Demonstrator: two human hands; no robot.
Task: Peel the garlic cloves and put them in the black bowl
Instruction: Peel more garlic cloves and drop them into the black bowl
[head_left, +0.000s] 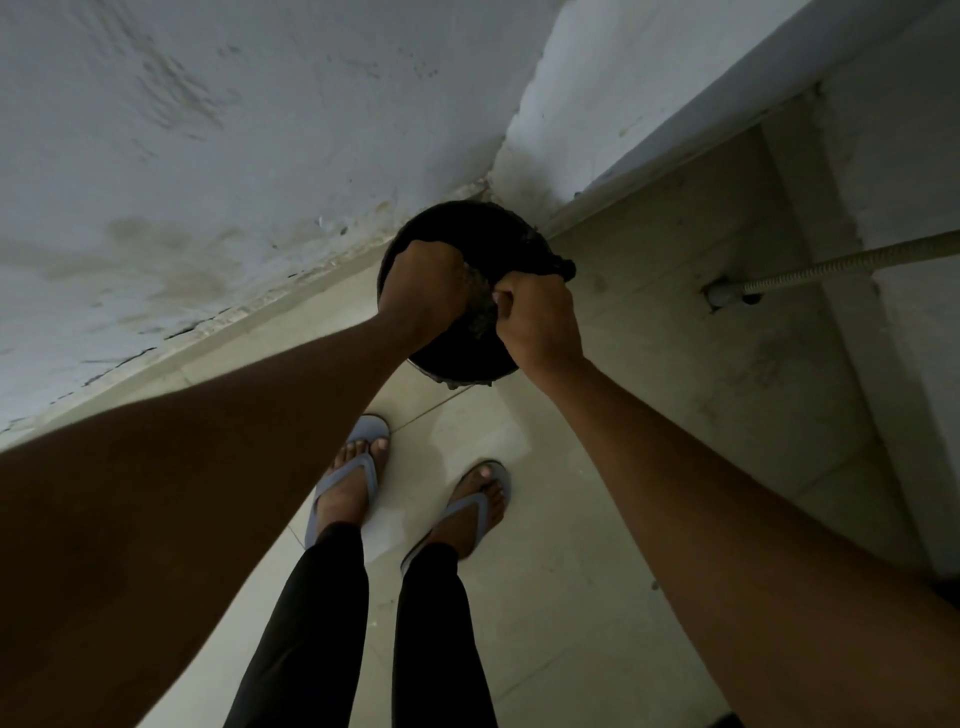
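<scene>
Fingers of left hand (423, 291) curled inside black bowl (457, 364); right hand (537, 322) pinched something small at its right rim, unidentifiable. Bowl held above floor (571, 571), near wall corner. Judged light and rigid; rim grip adequate. No garlic visible.

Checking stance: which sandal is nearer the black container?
The left sandal; its toe reaches further toward the black container than the right sandal.
</scene>
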